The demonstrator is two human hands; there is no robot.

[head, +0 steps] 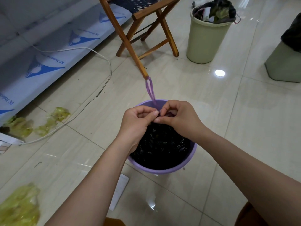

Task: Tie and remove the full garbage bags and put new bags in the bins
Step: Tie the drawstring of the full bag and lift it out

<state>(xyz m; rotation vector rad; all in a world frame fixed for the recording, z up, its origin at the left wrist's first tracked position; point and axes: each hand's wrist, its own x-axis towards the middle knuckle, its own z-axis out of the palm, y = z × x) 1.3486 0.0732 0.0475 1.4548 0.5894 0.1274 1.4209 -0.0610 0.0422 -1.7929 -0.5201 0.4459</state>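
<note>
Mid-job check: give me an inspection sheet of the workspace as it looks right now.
Surface: glossy tiled floor, some dirt specks.
Job's things: purple bin holding black bag; purple drawstring looped outward; green bin full, bag untied.
Clutter: yellow plastic scraps, paper sheet.
Grips: left hand and right hand both pinch the drawstring at the bag's mouth.
Cables: white cable across the floor.
Surroundings: wooden folding chair, wrapped panel.

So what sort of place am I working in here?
Probably a room in a home, though that is a guess. The glossy beige tiled floor, a folding wooden chair and small plastic bins suggest it: a purple one at the hands, and a pale green one with a full black bag.
</note>
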